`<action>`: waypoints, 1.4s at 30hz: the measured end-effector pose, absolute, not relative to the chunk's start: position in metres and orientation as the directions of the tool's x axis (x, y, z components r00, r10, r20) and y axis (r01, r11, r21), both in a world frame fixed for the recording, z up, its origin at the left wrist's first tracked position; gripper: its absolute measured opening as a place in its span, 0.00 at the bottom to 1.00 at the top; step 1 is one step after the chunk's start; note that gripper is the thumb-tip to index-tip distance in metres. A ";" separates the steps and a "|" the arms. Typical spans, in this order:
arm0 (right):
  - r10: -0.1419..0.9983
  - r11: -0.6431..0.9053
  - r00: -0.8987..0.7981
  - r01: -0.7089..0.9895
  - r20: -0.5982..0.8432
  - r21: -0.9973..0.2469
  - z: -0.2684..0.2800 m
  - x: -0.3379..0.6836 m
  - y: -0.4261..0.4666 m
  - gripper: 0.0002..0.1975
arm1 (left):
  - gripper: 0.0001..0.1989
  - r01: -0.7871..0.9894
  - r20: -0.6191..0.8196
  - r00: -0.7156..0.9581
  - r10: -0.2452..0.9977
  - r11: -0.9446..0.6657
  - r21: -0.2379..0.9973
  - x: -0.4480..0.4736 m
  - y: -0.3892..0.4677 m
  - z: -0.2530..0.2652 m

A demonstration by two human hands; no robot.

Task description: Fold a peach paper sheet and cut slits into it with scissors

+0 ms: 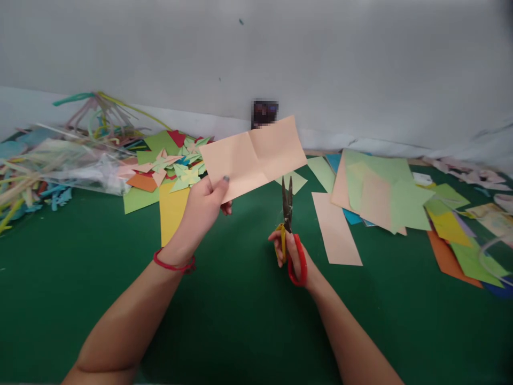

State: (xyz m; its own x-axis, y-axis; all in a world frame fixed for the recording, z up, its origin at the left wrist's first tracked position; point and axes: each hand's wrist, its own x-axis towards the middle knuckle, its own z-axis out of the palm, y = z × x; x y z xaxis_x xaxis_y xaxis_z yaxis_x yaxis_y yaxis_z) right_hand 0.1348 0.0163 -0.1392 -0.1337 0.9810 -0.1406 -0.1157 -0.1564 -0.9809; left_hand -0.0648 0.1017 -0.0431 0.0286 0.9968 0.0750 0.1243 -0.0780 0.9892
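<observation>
My left hand (pixel 208 198) pinches the lower left corner of a peach paper strip (pixel 256 155), thumb on its face. The strip is held up off the table and has a crease across its middle. In my right hand (pixel 294 256) is a pair of scissors (pixel 287 206) with one yellow and one red handle. Its blades point up, slightly parted, just below the strip's lower edge. Blades and paper look apart. Another peach paper piece (pixel 336 229) lies flat on the table to the right of the scissors.
The green table (pixel 224 315) meets a pale wall (pixel 160 48). Folded paper stars (pixel 186 174) and a yellow sheet (pixel 172 211) lie behind my left hand. Pipe cleaners and plastic bags (pixel 92 174) fill the left. Stacked green and peach sheets (pixel 385 187) and coloured paper (pixel 457 235) lie right.
</observation>
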 end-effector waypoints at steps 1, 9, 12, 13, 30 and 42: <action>0.978 -0.134 -0.176 -0.097 -0.115 -0.986 -0.140 0.137 0.016 0.25 | 0.11 0.123 0.076 0.027 0.997 -0.079 0.989 -0.065 0.101 -0.043; 0.983 -0.045 -0.175 0.049 -0.053 -0.998 -0.134 0.142 0.014 0.25 | 0.12 0.142 0.040 0.039 0.998 -0.046 0.989 -0.057 0.089 -0.031; 0.986 -0.050 -0.154 0.036 -0.055 -0.998 -0.131 0.141 0.013 0.26 | 0.12 0.236 0.009 0.126 0.992 -0.038 0.971 -0.053 0.086 -0.026; 0.988 -0.051 -0.146 0.041 -0.056 -0.998 -0.130 0.141 0.012 0.26 | 0.12 0.262 -0.002 0.156 0.988 -0.040 0.964 -0.052 0.085 -0.026; 0.988 -0.109 -0.104 0.059 -0.114 -0.992 -0.130 0.139 0.013 0.26 | 0.13 0.327 -0.042 0.227 0.973 -0.036 0.944 -0.051 0.084 -0.032; 0.985 -0.145 -0.092 0.050 -0.149 -0.988 -0.124 0.136 0.012 0.26 | 0.14 0.306 -0.030 0.239 0.971 -0.046 0.951 -0.048 0.083 -0.031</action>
State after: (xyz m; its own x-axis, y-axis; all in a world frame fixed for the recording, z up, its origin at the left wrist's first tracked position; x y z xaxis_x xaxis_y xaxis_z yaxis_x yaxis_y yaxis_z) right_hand 0.1357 0.0120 -0.1243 -0.0924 0.9845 -0.1488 0.0498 -0.1447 -0.9882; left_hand -0.0483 0.0832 -0.0307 0.2392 0.9705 -0.0296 0.3058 -0.0464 0.9510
